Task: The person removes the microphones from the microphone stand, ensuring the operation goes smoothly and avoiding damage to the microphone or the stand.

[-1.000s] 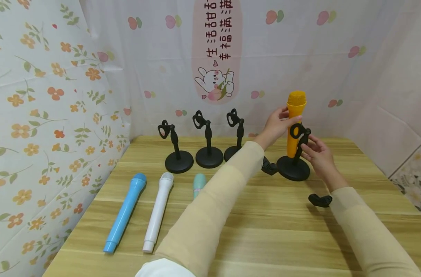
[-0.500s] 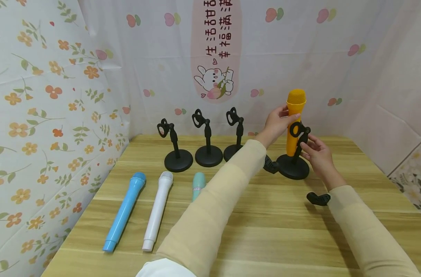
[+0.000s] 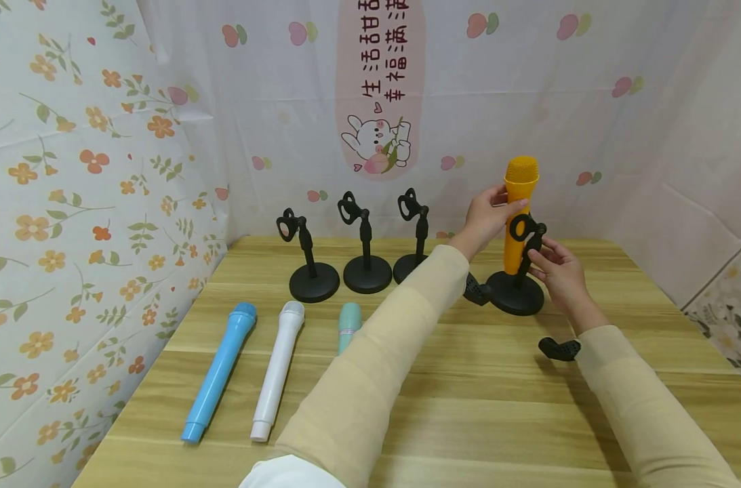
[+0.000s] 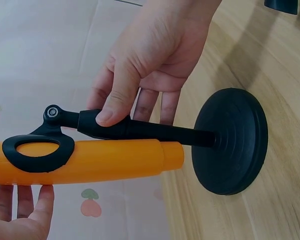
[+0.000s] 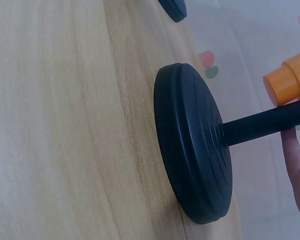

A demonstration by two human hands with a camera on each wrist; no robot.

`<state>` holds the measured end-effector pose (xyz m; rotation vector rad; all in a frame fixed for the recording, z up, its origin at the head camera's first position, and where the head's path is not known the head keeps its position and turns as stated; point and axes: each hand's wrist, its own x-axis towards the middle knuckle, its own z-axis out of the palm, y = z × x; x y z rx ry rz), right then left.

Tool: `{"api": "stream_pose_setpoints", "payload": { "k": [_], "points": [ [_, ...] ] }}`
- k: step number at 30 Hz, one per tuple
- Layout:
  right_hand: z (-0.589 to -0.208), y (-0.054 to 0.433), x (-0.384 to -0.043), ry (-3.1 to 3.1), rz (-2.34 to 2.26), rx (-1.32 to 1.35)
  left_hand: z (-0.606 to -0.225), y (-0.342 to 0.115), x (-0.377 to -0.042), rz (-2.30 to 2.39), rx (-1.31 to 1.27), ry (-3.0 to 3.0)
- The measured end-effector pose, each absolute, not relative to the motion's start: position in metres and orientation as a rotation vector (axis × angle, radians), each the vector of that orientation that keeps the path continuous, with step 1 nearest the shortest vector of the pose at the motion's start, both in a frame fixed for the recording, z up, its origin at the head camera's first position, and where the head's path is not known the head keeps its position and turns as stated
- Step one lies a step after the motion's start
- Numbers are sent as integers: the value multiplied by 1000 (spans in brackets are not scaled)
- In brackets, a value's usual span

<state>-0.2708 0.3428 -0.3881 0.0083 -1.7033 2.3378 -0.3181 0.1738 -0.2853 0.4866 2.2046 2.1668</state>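
In the head view my left hand (image 3: 489, 215) grips a yellow-orange microphone (image 3: 521, 183) held upright, head up. My right hand (image 3: 562, 271) pinches the upper pole of a black desktop microphone stand (image 3: 516, 293), whose base sits on the table. The left wrist view shows the stand's clip ring (image 4: 38, 154) lying across the front of the microphone body (image 4: 115, 159); whether the body is seated in the clip I cannot tell. The microphone's tail end (image 5: 285, 85) is beside the pole, above the round base (image 5: 195, 142) in the right wrist view.
Three more black stands (image 3: 312, 281) line the back of the wooden table (image 3: 468, 420), left of my hands. A blue microphone (image 3: 219, 373), a white microphone (image 3: 278, 373) and a mint-green one (image 3: 348, 325), partly hidden by my left sleeve, lie in front. Patterned cloth (image 3: 272, 102) hangs behind.
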Motion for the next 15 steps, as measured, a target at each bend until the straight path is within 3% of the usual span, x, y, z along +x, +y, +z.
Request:
{"api": "stream_pose_setpoints", "payload": {
  "k": [15],
  "points": [
    [-387, 342, -271, -1754, 2287, 22, -285, 172, -318, 2154, 483, 2235]
  ]
}}
